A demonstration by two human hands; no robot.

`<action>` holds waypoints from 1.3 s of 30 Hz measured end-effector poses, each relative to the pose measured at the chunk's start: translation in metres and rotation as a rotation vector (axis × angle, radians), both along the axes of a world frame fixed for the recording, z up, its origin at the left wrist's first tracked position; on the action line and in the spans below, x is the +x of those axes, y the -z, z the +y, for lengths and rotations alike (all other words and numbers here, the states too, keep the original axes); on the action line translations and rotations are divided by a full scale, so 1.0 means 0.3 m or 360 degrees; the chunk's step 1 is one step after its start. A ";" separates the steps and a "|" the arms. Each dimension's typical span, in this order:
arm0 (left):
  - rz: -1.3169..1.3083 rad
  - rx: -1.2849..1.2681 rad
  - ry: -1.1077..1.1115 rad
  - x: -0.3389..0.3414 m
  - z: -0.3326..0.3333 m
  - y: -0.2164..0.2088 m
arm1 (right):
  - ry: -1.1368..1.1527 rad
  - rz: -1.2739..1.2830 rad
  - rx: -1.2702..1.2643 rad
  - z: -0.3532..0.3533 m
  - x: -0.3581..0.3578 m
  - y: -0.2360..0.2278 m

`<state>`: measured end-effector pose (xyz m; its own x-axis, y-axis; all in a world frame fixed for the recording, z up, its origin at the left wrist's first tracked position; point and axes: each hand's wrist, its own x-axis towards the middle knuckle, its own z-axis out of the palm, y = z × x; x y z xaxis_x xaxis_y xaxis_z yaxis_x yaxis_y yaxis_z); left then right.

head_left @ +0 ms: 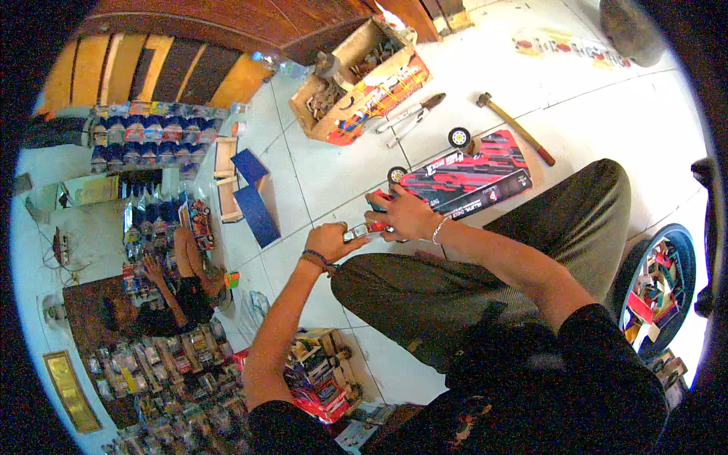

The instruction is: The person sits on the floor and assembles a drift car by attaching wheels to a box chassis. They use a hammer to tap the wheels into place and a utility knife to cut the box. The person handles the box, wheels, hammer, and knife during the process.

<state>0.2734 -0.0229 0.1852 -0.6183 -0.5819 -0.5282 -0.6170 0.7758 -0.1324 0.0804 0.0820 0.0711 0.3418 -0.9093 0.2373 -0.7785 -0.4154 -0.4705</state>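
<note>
My left hand (326,246) is closed round one end of a small silver and red piece (365,230); its exact kind is hard to make out. From the other side my right hand (413,214) grips the same piece, fingers bent over its red end. Just beyond my right hand lies a flat red, black and grey patterned panel (470,182) with printed lettering. One black wheel with a pale hub (459,137) rests at its far edge, and a second wheel (397,175) at its left corner. My bent leg in dark trousers (425,296) is below both hands.
Beyond the panel are a hammer (516,129), long-handled pincers (413,121) and a wooden crate (356,83) of small parts. Blue boards (256,201) lie left. A dark tub (626,303) of coloured scraps stands right. Another person (171,292) sits left among rows of packaged items.
</note>
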 end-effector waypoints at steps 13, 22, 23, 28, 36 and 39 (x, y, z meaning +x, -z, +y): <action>0.0551 -0.0254 -0.1017 0.684 0.123 0.421 | 0.0077 0.0498 0.0870 -0.035 -0.431 -0.105; 0.0758 -0.0406 -0.1553 0.870 0.554 0.810 | 0.0130 0.0908 0.0034 0.063 -0.379 -0.216; 0.0882 -0.0399 -0.1648 0.861 0.589 0.824 | 0.0163 0.0949 -0.0069 0.079 -0.382 -0.207; 0.0270 -0.0878 -0.1234 0.797 0.660 0.841 | 0.0283 0.1104 -0.0345 0.069 -0.408 -0.089; 0.0684 -0.0889 -0.1133 0.688 0.726 0.723 | 0.0082 0.0911 -0.0046 0.179 -0.391 0.185; 0.0668 -0.0832 -0.1290 0.663 0.733 0.707 | 0.0063 0.0962 -0.0514 0.235 -0.351 0.232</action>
